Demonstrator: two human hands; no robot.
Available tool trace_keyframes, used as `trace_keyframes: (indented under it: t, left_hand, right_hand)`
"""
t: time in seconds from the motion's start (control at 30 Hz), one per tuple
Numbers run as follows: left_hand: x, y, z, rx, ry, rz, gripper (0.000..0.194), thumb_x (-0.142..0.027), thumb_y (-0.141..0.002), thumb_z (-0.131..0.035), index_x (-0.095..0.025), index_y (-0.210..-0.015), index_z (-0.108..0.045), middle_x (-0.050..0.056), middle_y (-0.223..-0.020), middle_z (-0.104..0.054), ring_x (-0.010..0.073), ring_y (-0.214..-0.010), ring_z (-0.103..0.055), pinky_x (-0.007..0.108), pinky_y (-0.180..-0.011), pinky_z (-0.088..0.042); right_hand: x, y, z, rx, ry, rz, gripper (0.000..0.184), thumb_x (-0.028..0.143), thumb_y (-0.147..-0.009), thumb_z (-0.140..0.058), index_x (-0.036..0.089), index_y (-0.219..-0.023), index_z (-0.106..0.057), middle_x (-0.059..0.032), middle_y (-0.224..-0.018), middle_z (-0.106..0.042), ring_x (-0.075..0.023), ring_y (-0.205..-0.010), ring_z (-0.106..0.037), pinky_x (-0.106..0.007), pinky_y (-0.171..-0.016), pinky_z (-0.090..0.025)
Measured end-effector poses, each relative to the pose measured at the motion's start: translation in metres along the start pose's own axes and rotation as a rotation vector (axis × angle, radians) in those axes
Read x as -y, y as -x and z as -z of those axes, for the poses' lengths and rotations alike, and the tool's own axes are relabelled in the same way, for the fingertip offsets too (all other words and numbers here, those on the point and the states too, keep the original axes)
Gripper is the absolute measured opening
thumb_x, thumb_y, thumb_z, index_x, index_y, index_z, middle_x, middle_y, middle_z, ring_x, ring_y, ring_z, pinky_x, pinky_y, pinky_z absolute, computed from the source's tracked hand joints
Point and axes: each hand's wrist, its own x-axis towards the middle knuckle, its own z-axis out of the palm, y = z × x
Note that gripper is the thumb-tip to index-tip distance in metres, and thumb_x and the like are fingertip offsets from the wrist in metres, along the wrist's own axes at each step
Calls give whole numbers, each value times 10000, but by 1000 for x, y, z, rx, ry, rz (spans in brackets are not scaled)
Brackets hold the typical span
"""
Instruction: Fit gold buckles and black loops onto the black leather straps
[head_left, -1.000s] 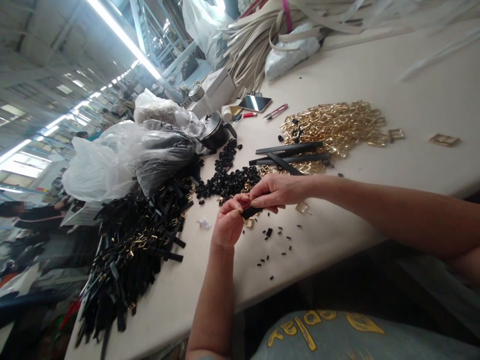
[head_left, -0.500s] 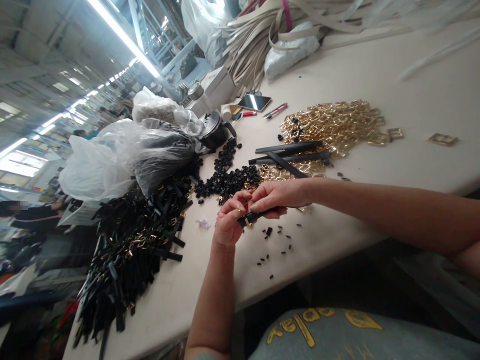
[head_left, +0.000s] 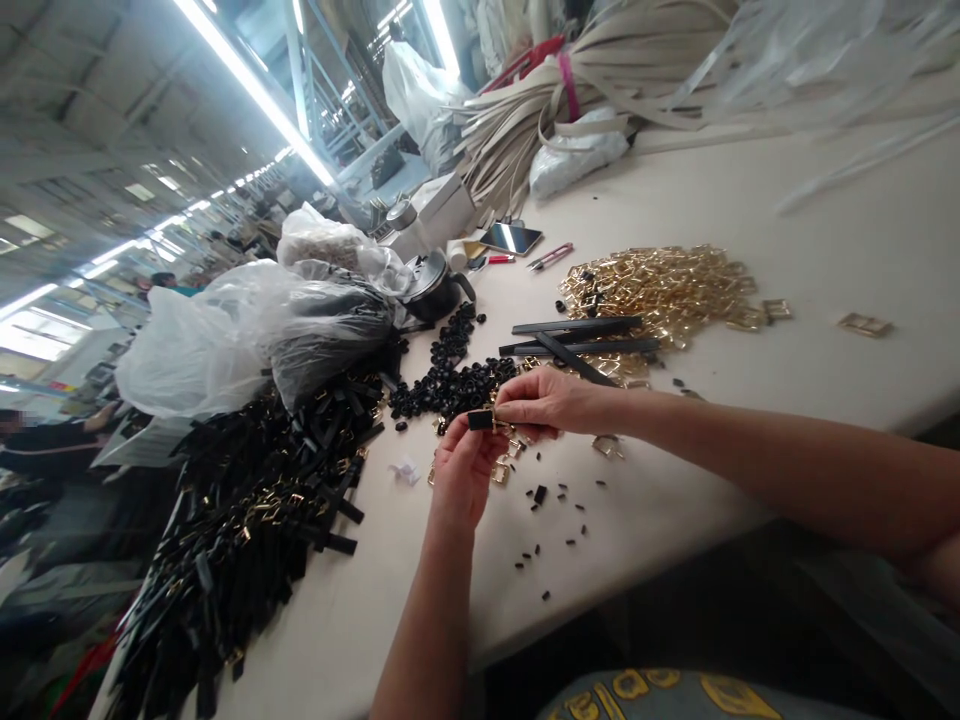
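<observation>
My left hand [head_left: 463,462] pinches a short black strap [head_left: 481,420] with a gold buckle around it. From the other side, my right hand [head_left: 551,402] closes its fingers on the strap at the buckle, and its palm hides part of the piece. Both hands are just above the table. Behind them lie a heap of small black loops [head_left: 454,385] and a pile of gold buckles [head_left: 667,295]. A few long black straps [head_left: 577,330] rest beside the buckles. Small black bits [head_left: 540,495] are scattered in front of my hands.
A large heap of black straps with buckles [head_left: 255,520] covers the table's left side. Behind it stand plastic bags [head_left: 225,320] and a dark lidded mug [head_left: 435,290]. A phone [head_left: 511,238], thread snips [head_left: 551,257] and a bundle of beige strips [head_left: 502,135] lie farther back.
The strap has turned, so its flat black end now points up and left from my fingers. My right hand has shifted along it toward the buckle. The camera view has tilted slightly upward.
</observation>
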Motion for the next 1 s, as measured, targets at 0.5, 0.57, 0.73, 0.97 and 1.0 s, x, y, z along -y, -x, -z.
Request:
trace_keyframes:
  t: [0.5, 0.57, 0.73, 0.97, 1.0]
  left_hand:
    - [-3, 1, -1, -7, -74, 0, 294, -249, -625, -848, -206, -881, -709, -3, -835, -715, 78, -693, -653, 201, -723, -536]
    - [-3, 0, -1, -18, -85, 2, 317, -238, -603, -859, -204, -878, -705, -2, -846, -713, 84, -719, -657, 199, -729, -532]
    - [-2, -2, 0, -26, -79, 0, 310, -262, -590, -863, -206, -847, -699, -12, -814, -692, 83, -684, -640, 212, -713, -537]
    - [-1, -4, -1, -59, -168, -85, 305, -270, -567, -870, -190, -800, -691, -29, -731, -652, 54, -612, -571, 169, -614, -478]
    - [-1, -5, -2, -59, -178, -94, 307, -271, -566, -871, -189, -798, -686, -30, -730, -648, 54, -612, -566, 169, -611, -472]
  right_hand:
    - [-4, 1, -2, -26, 227, 46, 216, 350, -767, -618, 146, -835, -638, 58, -544, -532, -56, -453, -461, -164, -405, -363]
    - [-3, 2, 0, -12, 273, 62, 194, 312, -762, -614, 146, -858, -645, 57, -567, -539, -56, -467, -473, -163, -420, -372]
    - [3, 5, 5, 115, 365, 98, 193, 180, -785, -522, 145, -922, -654, 18, -688, -646, -77, -558, -588, -178, -533, -467]
    - [-5, 3, 2, -19, 576, 212, 141, 124, -771, -556, 145, -846, -673, 31, -626, -627, -83, -547, -576, -174, -511, -422]
    - [-7, 2, 2, -14, 568, 229, 112, 152, -793, -565, 144, -834, -669, 31, -617, -622, -82, -534, -571, -177, -507, -420]
